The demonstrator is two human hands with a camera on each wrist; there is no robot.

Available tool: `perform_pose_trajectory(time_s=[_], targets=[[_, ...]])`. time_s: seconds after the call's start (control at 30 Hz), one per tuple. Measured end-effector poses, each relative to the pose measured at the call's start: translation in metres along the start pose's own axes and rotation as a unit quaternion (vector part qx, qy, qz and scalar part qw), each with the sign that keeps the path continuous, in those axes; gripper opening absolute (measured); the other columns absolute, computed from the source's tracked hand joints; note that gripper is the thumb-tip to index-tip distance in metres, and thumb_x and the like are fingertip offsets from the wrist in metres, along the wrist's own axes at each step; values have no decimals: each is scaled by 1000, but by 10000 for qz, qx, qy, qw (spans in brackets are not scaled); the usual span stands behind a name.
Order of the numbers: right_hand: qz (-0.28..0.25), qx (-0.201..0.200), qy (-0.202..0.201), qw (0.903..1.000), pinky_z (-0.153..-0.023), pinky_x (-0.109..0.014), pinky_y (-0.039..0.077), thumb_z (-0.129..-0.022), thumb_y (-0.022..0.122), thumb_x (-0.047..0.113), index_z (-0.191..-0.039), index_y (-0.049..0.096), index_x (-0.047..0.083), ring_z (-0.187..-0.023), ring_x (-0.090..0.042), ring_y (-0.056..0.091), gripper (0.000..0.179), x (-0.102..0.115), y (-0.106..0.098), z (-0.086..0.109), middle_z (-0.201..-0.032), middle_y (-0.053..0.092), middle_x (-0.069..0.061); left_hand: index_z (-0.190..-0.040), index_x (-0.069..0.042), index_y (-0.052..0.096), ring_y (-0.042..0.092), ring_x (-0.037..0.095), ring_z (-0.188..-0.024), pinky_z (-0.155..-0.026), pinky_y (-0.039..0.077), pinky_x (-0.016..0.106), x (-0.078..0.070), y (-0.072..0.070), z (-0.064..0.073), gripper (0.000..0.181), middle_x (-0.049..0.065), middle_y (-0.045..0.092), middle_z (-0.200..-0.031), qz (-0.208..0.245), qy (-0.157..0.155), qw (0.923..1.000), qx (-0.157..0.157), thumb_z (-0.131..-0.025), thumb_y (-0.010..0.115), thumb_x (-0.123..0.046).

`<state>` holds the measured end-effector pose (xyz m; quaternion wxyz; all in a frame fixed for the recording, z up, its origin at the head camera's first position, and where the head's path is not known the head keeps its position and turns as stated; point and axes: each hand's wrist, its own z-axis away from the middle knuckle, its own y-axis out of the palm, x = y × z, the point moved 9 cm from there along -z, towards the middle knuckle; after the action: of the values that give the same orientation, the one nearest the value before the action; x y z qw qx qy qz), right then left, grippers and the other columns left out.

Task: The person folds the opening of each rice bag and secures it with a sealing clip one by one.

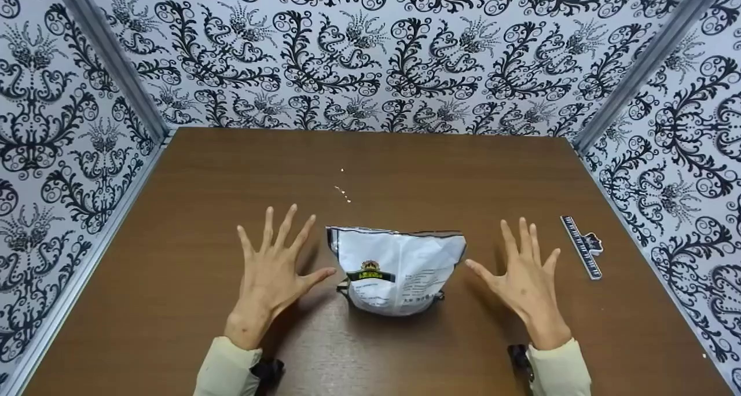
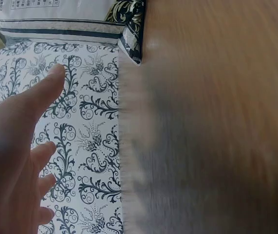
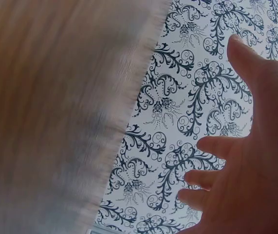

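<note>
A white plastic bag point(image 1: 405, 271) with a black and gold label and dark trim stands at the middle of the table, its flat top edge facing away. To its left my left hand point(image 1: 272, 274) is spread with straight fingers, the thumb pointing at the bag's side. On the other side my right hand point(image 1: 524, 283) is spread likewise, its thumb near the bag's right edge. Neither hand holds anything. In the left wrist view the bag's point(image 2: 56, 14) printed side and a dark corner show above the thumb. The right wrist view has no bag in it.
A long clip point(image 1: 582, 248) with a piano-key pattern lies on the brown table point(image 1: 231, 170) right of my right hand. Small white crumbs point(image 1: 343, 193) are scattered beyond the bag. Patterned walls point(image 1: 370, 54) with grey metal corner posts enclose the table's back and sides.
</note>
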<state>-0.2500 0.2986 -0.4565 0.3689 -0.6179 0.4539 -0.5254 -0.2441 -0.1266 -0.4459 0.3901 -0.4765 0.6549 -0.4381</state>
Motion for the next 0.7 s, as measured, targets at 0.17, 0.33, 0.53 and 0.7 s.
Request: perform_pose_trajectory(time_s=[0.17,0.33,0.53,0.7], targets=[[-53,19,33,10000,-114,-86,-4,-87,63,76,-167,20,13,-163,-44,4,111,0,0,1,-174,7,-24,-165,-34,27,10,42,-163,-119,5,83,-2,-3,0,100,4,19,-176,33,33,10000,-53,-84,56,-85],[-130,-34,-11,9999,-115,-85,-3,-87,65,75,-166,23,11,-163,-45,5,110,2,-1,3,-174,9,-25,-163,-33,33,15,40,-163,-119,6,82,-3,-8,-2,92,4,25,-175,240,51,9995,-218,-88,58,-78],[-256,-46,-67,9996,-116,-84,-3,-91,63,71,-166,24,10,-163,-44,6,104,5,-1,4,-174,10,-25,-161,-32,38,20,39,-162,-120,8,81,-6,-13,-4,82,2,29,-173,482,52,9979,-425,-92,59,-71],[-407,-78,-118,9991,-118,-83,-2,-93,63,67,-165,26,9,-162,-45,9,100,8,-2,5,-173,12,-26,-161,-33,38,20,36,-163,-121,7,79,-8,-19,-6,76,2,30,-173,788,39,9959,-447,-96,58,-65]])
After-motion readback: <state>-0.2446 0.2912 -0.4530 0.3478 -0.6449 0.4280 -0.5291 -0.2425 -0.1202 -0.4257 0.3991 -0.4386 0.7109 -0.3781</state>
